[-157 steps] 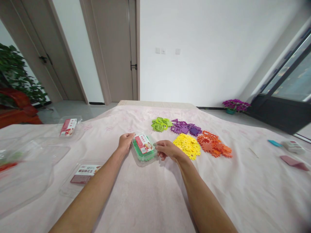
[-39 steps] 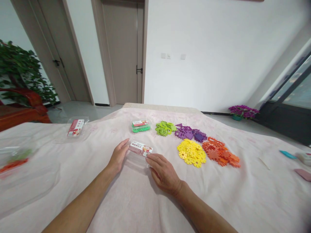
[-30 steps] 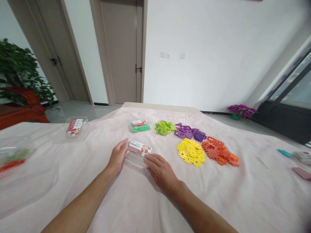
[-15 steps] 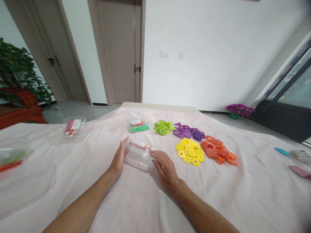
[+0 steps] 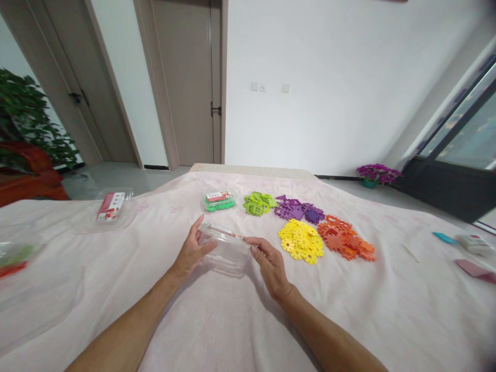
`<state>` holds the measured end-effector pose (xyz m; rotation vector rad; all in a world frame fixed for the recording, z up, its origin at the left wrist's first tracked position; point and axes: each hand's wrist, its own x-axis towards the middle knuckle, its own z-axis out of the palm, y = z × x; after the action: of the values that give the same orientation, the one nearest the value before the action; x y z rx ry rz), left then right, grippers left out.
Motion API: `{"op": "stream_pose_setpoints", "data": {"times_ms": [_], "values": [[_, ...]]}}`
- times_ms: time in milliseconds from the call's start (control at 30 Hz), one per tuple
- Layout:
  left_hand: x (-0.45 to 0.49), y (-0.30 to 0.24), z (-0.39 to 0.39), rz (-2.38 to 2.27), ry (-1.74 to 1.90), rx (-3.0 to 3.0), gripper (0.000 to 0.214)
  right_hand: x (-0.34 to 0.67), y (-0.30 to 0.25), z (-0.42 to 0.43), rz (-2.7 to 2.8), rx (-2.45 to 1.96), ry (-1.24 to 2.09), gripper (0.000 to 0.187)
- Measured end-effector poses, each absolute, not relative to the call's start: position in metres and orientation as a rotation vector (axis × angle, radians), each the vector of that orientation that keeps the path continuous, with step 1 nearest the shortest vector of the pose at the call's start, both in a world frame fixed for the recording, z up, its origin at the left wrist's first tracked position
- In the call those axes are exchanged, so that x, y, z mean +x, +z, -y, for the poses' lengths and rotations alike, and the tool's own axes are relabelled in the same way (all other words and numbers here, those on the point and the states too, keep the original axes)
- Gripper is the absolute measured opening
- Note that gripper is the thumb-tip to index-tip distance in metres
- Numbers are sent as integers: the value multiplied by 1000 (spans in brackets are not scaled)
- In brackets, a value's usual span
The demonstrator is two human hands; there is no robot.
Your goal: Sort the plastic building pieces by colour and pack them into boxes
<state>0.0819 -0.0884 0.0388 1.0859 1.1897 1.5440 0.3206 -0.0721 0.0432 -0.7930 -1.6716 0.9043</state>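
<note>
Clear rectangular plastic box (image 5: 228, 254) at mid-width of pale-pink cloth-covered tabletop (image 5: 217, 325), well short of far edge. Left hand (image 5: 191, 252) clasps box's left end, thumb across front; right hand (image 5: 270, 264) pinches upper right edge. Nearby, rightward: heaped yellow flower-shaped plastic pieces (image 5: 302, 242).

Pale pink cloth (image 5: 228, 325), a yellow pile (image 5: 301, 241) on it, orange pile (image 5: 346, 237) just right of the yellow pile, purple pile (image 5: 296, 208) and lime pile (image 5: 259, 203) behind it, box of green pieces (image 5: 219, 201) to its left, white packet (image 5: 476, 245) well to its right.
</note>
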Motion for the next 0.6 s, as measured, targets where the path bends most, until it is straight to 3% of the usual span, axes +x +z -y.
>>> {"op": "stream_pose_setpoints", "data": {"times_ms": [333,600], "values": [[82,43,94,-1197,1502,1175,116,328,47,50,1326,-980,851,35],[50,48,95,-1234,1519,1263,81,340,30,27,948,-1124,1158,43]]}}
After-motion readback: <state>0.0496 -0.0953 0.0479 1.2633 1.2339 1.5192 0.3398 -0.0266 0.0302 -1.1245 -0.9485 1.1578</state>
